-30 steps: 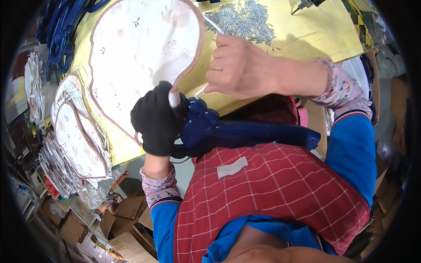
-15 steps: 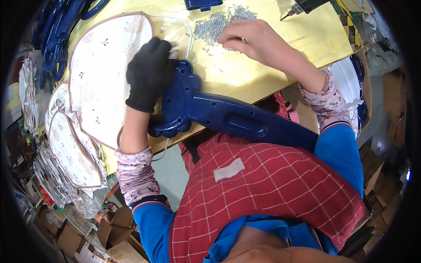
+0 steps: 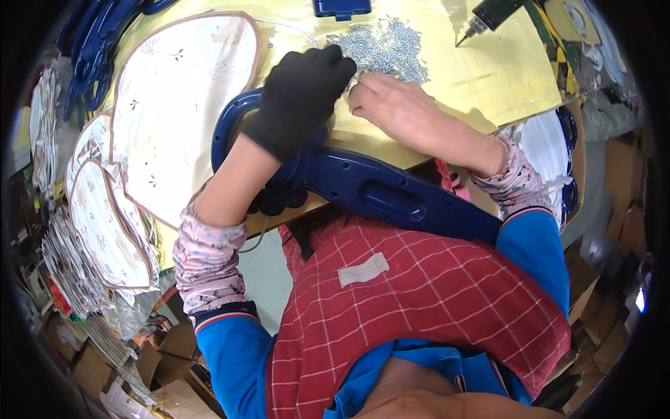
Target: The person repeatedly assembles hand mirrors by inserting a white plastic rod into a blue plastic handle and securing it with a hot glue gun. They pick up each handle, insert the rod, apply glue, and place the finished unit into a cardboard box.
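The left hand (image 3: 303, 101), in a black glove, and the bare right hand (image 3: 398, 110) are close together just beside the near side of a heap of small silvery screws (image 3: 391, 49), which lies in from the near edge of the tabletop (image 3: 502, 91). The right hand's fingers are curled, the left's bent forward; I cannot tell whether either pinches a screw. The dark blue plastic part (image 3: 356, 172) lies across the near edge, its rounded end under the left wrist and its long, holed arm reaching past that edge to the red checked apron (image 3: 419, 300). Screws this small are probably best taken a few at a time with the bare fingertips, keeping the left forearm light so the overhanging part does not tip. The driver (image 3: 497, 12), near the tabletop's right edge, should keep its tip clear of the right sleeve. As for writing, 1 pale label (image 3: 363, 269) sits on the apron, its marks too faint to read; I can make out no brand.
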Motion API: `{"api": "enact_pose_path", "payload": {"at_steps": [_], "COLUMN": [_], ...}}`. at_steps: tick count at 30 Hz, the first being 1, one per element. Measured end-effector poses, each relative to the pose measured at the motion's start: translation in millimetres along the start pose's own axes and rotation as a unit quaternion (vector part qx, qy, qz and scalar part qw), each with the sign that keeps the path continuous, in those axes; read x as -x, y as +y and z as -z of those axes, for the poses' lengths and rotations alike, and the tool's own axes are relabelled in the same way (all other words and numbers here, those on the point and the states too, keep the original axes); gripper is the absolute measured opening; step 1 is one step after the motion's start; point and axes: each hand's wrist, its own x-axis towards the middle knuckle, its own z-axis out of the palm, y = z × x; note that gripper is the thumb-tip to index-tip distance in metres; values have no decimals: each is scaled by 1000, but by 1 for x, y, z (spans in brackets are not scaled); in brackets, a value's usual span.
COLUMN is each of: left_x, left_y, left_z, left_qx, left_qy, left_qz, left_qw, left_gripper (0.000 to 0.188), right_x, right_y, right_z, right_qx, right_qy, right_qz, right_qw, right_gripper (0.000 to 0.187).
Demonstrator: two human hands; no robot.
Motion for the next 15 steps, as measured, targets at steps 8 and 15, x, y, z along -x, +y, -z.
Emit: {"api": "enact_pose_path", "payload": {"at_steps": [8, 15], "left_x": [162, 232], "left_y": [26, 86], "left_z": [25, -23], "left_qx": [442, 382], "left_qy": [388, 465], "left_qz": [357, 452], "left_qw": [726, 658], "left_gripper": [15, 32], "right_x": [-44, -55], "right_y": [8, 11], "right_z": [-8, -13], "right_qx": [-179, -19], "right_qy": [-6, 30], "right_qz": [67, 220], "right_qw": [981, 975], "right_gripper": [13, 21]}}
